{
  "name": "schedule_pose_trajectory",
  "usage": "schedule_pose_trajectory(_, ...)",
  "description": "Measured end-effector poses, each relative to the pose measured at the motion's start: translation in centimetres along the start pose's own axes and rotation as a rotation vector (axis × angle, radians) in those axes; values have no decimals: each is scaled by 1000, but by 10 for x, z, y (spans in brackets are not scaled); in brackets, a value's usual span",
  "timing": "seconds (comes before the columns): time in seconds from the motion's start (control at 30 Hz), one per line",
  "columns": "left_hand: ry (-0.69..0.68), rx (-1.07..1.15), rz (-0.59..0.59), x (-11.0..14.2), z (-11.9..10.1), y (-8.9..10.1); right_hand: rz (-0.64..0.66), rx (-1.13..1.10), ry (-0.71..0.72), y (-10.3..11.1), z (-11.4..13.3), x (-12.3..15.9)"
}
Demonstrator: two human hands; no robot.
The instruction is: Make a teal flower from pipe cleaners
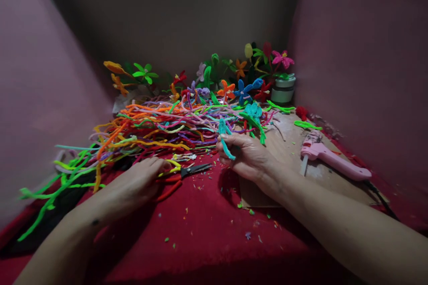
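My left hand (143, 178) is closed at the handles of a pair of scissors (184, 172). Their grips are yellow and red, and the dark blades point right, slightly apart, just over the red cloth. The left fingertips are partly hidden. My right hand (245, 158) pinches a turquoise pipe cleaner (227, 147) bent into a loop, with one end hanging down past the fingers. Just beyond that hand lies a turquoise pipe-cleaner flower (253, 110) with green leaves.
A heap of colourful pipe cleaners (157, 124) spreads behind both hands. At the right, a pink glue gun (334, 158) rests on a cardboard sheet (277, 138). Several finished flowers (243, 91) and a small pot (283, 90) line the back. Fuzzy scraps dot the red cloth (207, 231).
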State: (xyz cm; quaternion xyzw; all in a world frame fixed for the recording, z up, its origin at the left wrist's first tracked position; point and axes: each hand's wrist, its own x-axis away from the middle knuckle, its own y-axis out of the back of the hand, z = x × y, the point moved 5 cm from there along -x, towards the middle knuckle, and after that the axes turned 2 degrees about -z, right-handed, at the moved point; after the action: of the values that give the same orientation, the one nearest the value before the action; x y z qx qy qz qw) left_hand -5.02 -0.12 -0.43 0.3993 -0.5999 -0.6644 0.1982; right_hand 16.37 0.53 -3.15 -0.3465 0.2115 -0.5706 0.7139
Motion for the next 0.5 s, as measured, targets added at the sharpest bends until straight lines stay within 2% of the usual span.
schedule_pose_trajectory(0.1,-40,-86,135,-1,-1,-14,11,-27,-35,0,0,1)
schedule_pose_trajectory(0.2,-46,-56,56,-1,0,-4,-28,-110,-61,2,1,0)
schedule_pose_trajectory(0.33,33,21,-146,-3,-5,17,-112,-179,-88,4,2,1)
schedule_pose_trajectory(0.37,16,26,-187,-6,-12,21,-126,-179,-103,4,1,1)
schedule_pose_trajectory(0.5,-113,-110,-168,-29,-51,23,-104,-178,-130,3,0,1)
